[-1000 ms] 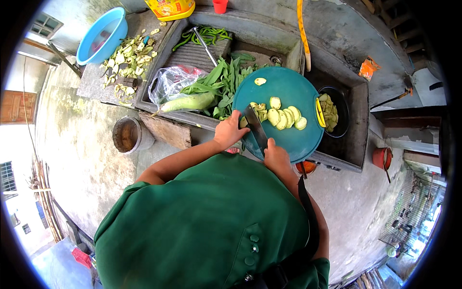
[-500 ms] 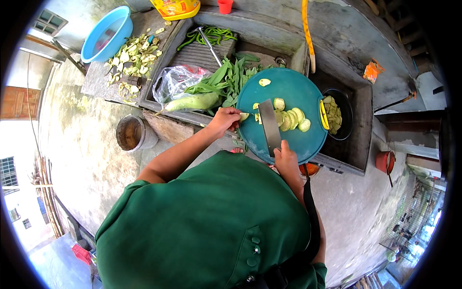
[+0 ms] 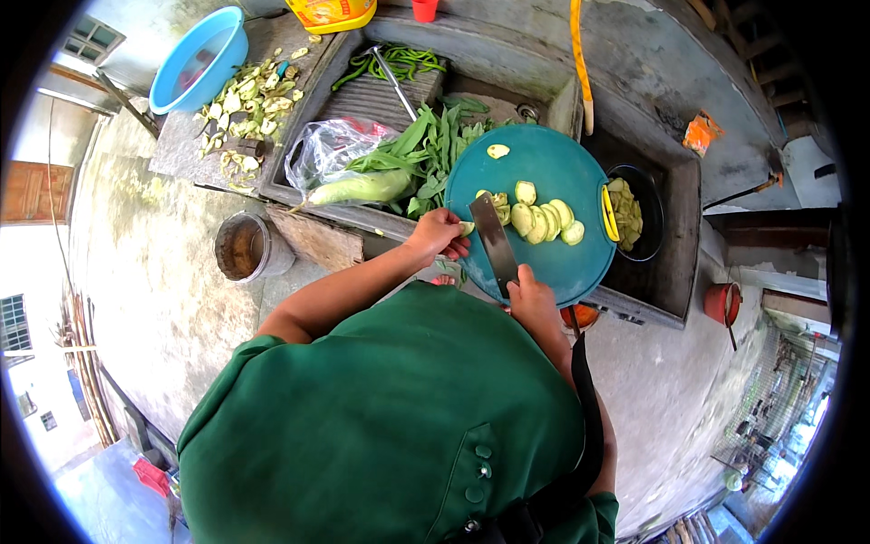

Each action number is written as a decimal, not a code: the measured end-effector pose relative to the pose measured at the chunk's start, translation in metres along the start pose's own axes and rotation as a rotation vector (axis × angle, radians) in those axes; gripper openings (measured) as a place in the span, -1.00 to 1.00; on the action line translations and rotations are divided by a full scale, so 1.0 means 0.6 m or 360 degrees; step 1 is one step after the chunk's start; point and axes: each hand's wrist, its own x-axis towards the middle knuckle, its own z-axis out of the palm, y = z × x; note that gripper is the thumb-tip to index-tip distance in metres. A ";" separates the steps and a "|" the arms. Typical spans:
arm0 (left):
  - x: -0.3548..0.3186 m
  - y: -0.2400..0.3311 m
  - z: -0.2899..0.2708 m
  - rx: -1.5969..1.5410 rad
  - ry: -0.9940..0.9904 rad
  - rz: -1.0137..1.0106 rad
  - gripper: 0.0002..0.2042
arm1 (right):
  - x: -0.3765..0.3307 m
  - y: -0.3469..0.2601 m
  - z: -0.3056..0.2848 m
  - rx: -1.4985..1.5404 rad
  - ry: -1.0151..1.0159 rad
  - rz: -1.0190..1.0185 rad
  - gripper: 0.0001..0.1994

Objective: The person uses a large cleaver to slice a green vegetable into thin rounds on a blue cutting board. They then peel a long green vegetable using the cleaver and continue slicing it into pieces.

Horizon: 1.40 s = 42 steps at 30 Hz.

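A round teal cutting board [image 3: 569, 269] with a yellow handle lies across the sink's near edge. My right hand [image 3: 531, 297] grips the handle of a cleaver [image 3: 496, 245], its broad blade pointing away over the board. Close to the blade's left side, my left hand [image 3: 437, 234] pinches a small pale green vegetable piece [image 3: 466, 228] at the board's left rim. Right of the blade sit several round pale green slices [image 3: 547, 222], overlapping in a row. One lone slice [image 3: 497, 150] rests near the far rim. Smaller pieces are partly hidden behind the blade.
Leafy greens [image 3: 442, 150], a clear plastic bag [image 3: 331, 150] and green chillies [image 3: 408, 65] lie in the stone sink [image 3: 507, 45]. A black bowl [image 3: 648, 249] of slices stands right of the board. Peelings [image 3: 249, 102], a blue basin [image 3: 222, 54] and a bucket [image 3: 276, 254] are left.
The cleaver blade has shifted left and tilted, coming nearer my left hand. My left hand has moved slightly right and nearer me, with the piece still in its fingers.
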 end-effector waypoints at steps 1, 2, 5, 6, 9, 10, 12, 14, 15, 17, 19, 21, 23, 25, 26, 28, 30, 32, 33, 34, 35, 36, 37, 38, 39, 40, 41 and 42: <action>0.004 -0.005 0.003 0.0011 0.0008 -0.0004 -0.81 | 0.000 -0.001 0.001 -0.0007 -0.0017 0.0002 -0.75; 0.006 -0.007 0.004 0.0024 0.0015 -0.0008 -0.80 | 0.000 -0.001 0.002 -0.0012 -0.0034 0.0004 -0.75; 0.009 -0.006 0.005 -0.0008 0.0015 0.0005 -0.80 | 0.000 -0.003 0.003 -0.0035 -0.0085 0.0035 -0.75; 0.009 -0.007 0.005 -0.0002 0.0013 0.0005 -0.81 | 0.000 -0.004 0.003 -0.0044 -0.0103 0.0048 -0.75; 0.011 -0.010 0.004 0.0011 0.0017 0.0009 -0.81 | 0.000 -0.007 0.002 -0.0062 -0.0160 0.0080 -0.76; 0.013 -0.012 0.003 0.0013 0.0021 0.0009 -0.81 | 0.001 -0.012 -0.001 -0.0076 -0.0173 0.0100 -0.76; 0.013 -0.011 0.004 0.0029 0.0027 0.0010 -0.81 | 0.001 -0.021 -0.008 -0.0105 -0.0200 0.0141 -0.76; 0.011 -0.008 0.005 0.0055 0.0031 0.0012 -0.81 | 0.001 -0.019 -0.007 -0.0071 -0.0171 0.0174 -0.76; 0.011 -0.009 0.005 0.0048 0.0032 0.0016 -0.81 | 0.002 -0.018 -0.007 -0.0054 -0.0157 0.0190 -0.76; 0.011 -0.009 0.006 0.0035 0.0032 0.0026 -0.82 | 0.003 -0.017 -0.008 -0.0069 -0.0172 0.0171 -0.77; 0.010 -0.006 0.008 0.0042 0.0058 0.0013 -0.83 | 0.004 -0.017 -0.009 -0.0095 -0.0199 0.0154 -0.77; 0.010 -0.005 0.009 0.0048 0.0071 0.0009 -0.84 | 0.005 -0.021 -0.011 -0.0132 -0.0241 0.0139 -0.77; 0.011 -0.007 0.009 0.0052 0.0073 0.0012 -0.85 | 0.007 -0.026 -0.013 -0.0179 -0.0274 0.0175 -0.78; 0.011 -0.008 0.009 0.0054 0.0080 0.0019 -0.85 | 0.011 -0.038 -0.019 -0.0234 -0.0345 0.0213 -0.78; 0.011 -0.007 0.009 0.0056 0.0079 0.0024 -0.85 | 0.013 -0.049 -0.028 -0.0269 -0.0394 0.0236 -0.78; 0.013 -0.010 0.009 0.0098 0.0060 0.0045 -0.85 | 0.017 -0.055 -0.031 -0.0337 -0.0473 0.0237 -0.79; 0.012 -0.007 0.009 0.0158 0.0045 0.0058 -0.86 | 0.023 -0.054 -0.030 -0.0403 -0.0522 0.0178 -0.79; 0.007 -0.006 0.009 0.0232 0.0020 0.0053 -0.86 | 0.031 -0.053 -0.029 -0.0438 -0.0501 0.0151 -0.80; 0.003 -0.006 0.011 0.0225 -0.0009 0.0039 -0.87 | 0.033 -0.051 -0.029 -0.0458 -0.0487 0.0140 -0.81; -0.002 -0.007 0.014 0.0219 -0.0038 0.0024 -0.88 | 0.033 -0.048 -0.028 -0.0429 -0.0467 0.0168 -0.81; -0.005 -0.009 0.011 0.0208 -0.0041 0.0004 -0.88 | 0.035 -0.040 -0.022 -0.0391 -0.0461 0.0173 -0.81; -0.007 -0.009 0.004 0.0105 -0.0043 -0.0020 -0.91 | 0.037 -0.031 -0.015 -0.0352 -0.0455 0.0178 -0.81; -0.006 -0.008 -0.004 -0.0066 0.0009 -0.0008 -0.91 | 0.034 -0.020 -0.006 -0.0226 -0.0350 0.0136 -0.81; 0.001 -0.002 -0.008 -0.0235 0.0014 0.0001 -0.92 | 0.022 -0.013 -0.005 -0.0119 -0.0227 0.0132 -0.80; 0.011 0.005 -0.014 -0.0403 0.0021 0.0007 -0.92 | 0.012 -0.007 -0.005 -0.0012 -0.0104 0.0126 -0.80; 0.030 0.014 -0.020 -0.0410 -0.0007 0.0149 -0.94 | 0.005 -0.003 -0.007 0.0046 -0.0012 0.0147 -0.79; 0.048 0.032 -0.024 -0.0380 -0.0022 0.0223 -0.96 | 0.001 0.005 -0.004 0.0118 0.0083 0.0152 -0.78; 0.064 0.054 -0.029 -0.0359 -0.0025 0.0299 -0.96 | -0.001 0.009 -0.005 0.0189 0.0165 0.0147 -0.77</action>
